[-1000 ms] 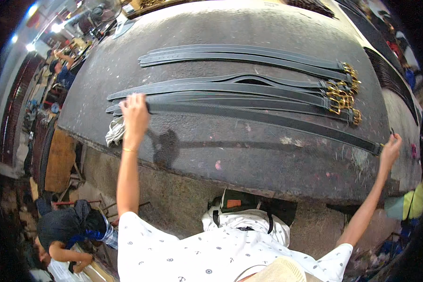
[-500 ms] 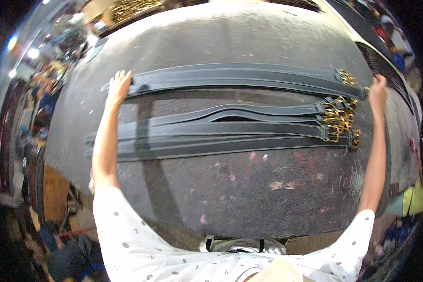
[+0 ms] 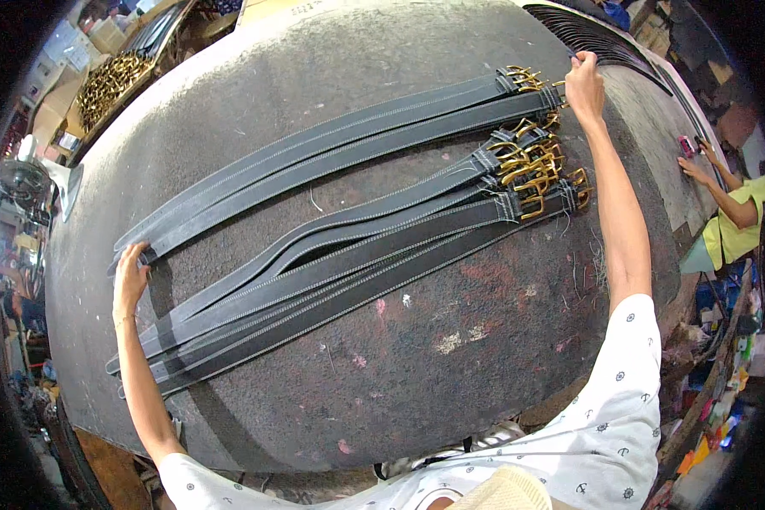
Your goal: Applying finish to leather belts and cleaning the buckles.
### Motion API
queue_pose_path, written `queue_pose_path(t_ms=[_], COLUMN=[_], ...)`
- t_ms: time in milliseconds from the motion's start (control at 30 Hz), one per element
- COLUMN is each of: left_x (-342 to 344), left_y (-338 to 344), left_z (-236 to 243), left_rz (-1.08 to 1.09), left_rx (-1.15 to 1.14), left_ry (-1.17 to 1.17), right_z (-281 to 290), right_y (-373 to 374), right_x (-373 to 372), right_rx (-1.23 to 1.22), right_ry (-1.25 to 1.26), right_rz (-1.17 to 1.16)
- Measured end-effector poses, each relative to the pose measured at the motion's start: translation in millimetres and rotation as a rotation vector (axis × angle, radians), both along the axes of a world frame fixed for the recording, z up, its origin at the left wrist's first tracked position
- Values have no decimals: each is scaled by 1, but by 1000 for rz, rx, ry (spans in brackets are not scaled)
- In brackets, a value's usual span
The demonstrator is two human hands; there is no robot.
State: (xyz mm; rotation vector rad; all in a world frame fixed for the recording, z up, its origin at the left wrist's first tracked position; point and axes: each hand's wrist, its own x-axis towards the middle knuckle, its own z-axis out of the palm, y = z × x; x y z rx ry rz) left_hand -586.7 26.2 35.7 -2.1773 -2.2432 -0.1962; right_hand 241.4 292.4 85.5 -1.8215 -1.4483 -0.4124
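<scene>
Several dark leather belts with pale stitched edges and brass-coloured buckles lie across a dark, worn table [image 3: 450, 297]. My left hand [image 3: 130, 279] is at the plain ends of the far belts [image 3: 314, 161], its fingers and thumb closed about them. Beyond the buckle end of those belts, my right hand [image 3: 585, 89] is raised and closed. A small dark bit shows at its fingertips; what it holds is too small to name. Nearer to me lie more belts [image 3: 357, 242], some bowed upward, their buckles [image 3: 527, 161] bunched at the right.
Dark straps [image 3: 599, 47] are fanned out at the far right. A person in a yellow top [image 3: 744, 217] is at the right edge, hands on the table. At the far left stand a heap of brass-coloured buckles [image 3: 115, 89] and a fan [image 3: 25, 180].
The view has turned, so the belts now slant up to the right. My left hand appears nearer the belts' plain ends. The person in yellow shows more fully.
</scene>
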Motion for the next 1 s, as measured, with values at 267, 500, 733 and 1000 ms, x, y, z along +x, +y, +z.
queue_pose_path(t_ms=[267, 500, 733, 1000], left_x=[-3, 105, 377, 575], left_y=[-9, 20, 111, 169], left_z=[-7, 10, 21, -9], left_rz=[-18, -103, -677, -690], left_rx=[82, 159, 90, -168], left_ry=[87, 80, -490, -757], right_z=[-10, 1, 9, -28], right_y=[22, 6, -7, -48], right_x=[4, -24, -2, -21], right_rx=[-170, -143, 109, 18], right_ry=[14, 46, 103, 280], right_rz=[-17, -57, -72, 429])
